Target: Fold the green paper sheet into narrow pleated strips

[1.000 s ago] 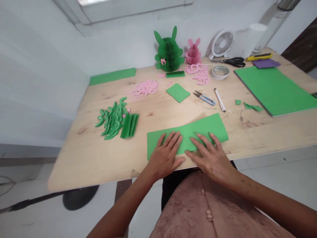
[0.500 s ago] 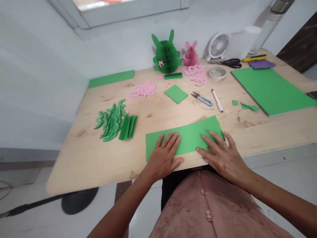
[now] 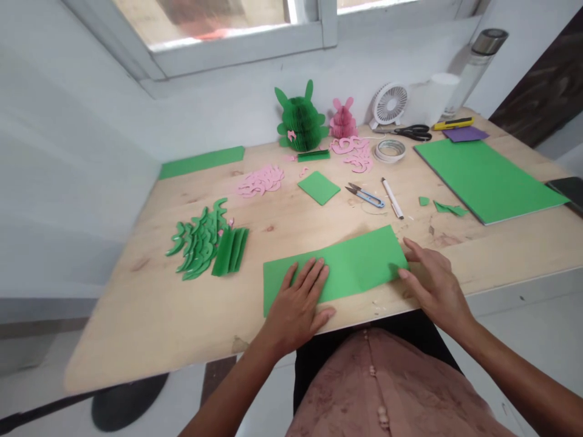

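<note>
Green strip (image 3: pixel 355 264) laid flat near the table (image 3: pixel 159 321) edge, long axis 8:30 to 2:30. Left half pinned by left hand (image 3: pixel 298 306), fingers extended, nothing gripped. From right hand (image 3: pixel 435 285), nearer the 2:30 end, strip seen at 9 o'clock; thumb and forefinger parted, edge contact unclear.

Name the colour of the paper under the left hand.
The paper is green, best seen in the head view.

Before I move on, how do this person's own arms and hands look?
The left hand and right hand wear no gloves, and no rings or watch show. Both forearms are uncovered, with no sleeves in view. The dusty-pink top has a faint darker pattern and small bead-like pieces down the front.
</note>
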### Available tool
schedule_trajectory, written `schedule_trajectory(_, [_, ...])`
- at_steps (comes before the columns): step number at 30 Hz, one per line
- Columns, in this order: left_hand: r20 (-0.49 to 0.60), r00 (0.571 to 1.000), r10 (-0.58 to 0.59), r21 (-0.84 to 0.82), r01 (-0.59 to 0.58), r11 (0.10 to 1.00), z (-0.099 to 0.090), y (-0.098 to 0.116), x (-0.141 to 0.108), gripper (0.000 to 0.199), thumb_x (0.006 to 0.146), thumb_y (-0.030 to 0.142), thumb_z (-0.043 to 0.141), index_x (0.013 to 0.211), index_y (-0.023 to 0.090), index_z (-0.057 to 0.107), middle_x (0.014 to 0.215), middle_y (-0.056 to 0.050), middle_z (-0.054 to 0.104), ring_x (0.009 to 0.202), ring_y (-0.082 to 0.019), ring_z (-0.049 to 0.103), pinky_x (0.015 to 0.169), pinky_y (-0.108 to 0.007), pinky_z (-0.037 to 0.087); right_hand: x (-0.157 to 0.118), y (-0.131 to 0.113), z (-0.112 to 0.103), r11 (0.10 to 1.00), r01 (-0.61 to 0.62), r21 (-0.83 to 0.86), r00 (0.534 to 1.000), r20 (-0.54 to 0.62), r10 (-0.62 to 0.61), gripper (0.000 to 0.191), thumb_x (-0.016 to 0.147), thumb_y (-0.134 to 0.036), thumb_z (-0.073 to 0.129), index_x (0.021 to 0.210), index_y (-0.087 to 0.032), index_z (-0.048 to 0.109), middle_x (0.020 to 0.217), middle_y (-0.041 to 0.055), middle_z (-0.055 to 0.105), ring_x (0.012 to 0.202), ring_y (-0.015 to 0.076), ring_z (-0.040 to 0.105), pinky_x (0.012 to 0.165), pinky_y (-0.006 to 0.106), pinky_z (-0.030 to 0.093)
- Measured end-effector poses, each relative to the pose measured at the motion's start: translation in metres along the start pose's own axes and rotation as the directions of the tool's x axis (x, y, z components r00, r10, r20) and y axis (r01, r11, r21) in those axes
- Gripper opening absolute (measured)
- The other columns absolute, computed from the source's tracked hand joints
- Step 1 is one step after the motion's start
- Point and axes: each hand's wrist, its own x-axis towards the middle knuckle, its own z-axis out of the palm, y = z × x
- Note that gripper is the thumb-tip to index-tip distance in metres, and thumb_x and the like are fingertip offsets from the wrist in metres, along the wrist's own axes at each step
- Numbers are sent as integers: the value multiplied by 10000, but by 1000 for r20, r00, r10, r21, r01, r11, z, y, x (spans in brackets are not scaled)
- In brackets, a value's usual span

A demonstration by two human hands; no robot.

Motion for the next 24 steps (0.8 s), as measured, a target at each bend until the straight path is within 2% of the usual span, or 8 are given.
schedule_trajectory(3, [-1,1000,0,0,0,1000,0,0,0,650,899,525,402,1413,128,371,1491,-105,363,1397,-265,260,1137,-448,199,1,-1,7,997,-78,14,997,-15,78,459,909,-403,487,1325,-210,468,899,59,663,838,225,617,875,422,423])
schedule_trajectory(7, [-21,1000,11,12,-11,1000,0,-1,-1,656,889,517,424,1418,135,365,1478,-107,384,1394,-267,269,1132,-449,214,2,3,18,994,-101,-31,995,-28,100,432,905,-380,470,1293,-194,504,794,38,669,775,223,624,841,421,420])
schedule_trajectory(13, [-26,1000,14,18,-13,1000,1,-2,0,657,886,524,419,1412,132,374,1475,-107,389,1392,-265,275,1133,-447,209,2,10,23,996,-67,-56,998,-10,67,388,890,-312,481,1259,-205,538,770,29,675,719,213,614,849,436,392])
schedule_trajectory(20, [-12,1000,25,25,-25,999,3,-3,-1,649,894,506,421,1409,114,374,1490,-107,361,1394,-270,269,1138,-454,193,2,14,18,974,22,-225,995,-91,-44,277,876,-204,511,1128,-203,627,811,38,708,720,196,594,877,422,354])
schedule_trajectory(24, [-6,999,48,47,-48,998,4,-4,-2,659,906,491,414,1429,99,332,1501,-116,336,1401,-279,250,1143,-473,164,0,22,15,964,17,-267,992,-115,-50,251,875,-195,519,1090,-222,646,756,21,698,703,187,592,876,417,346])
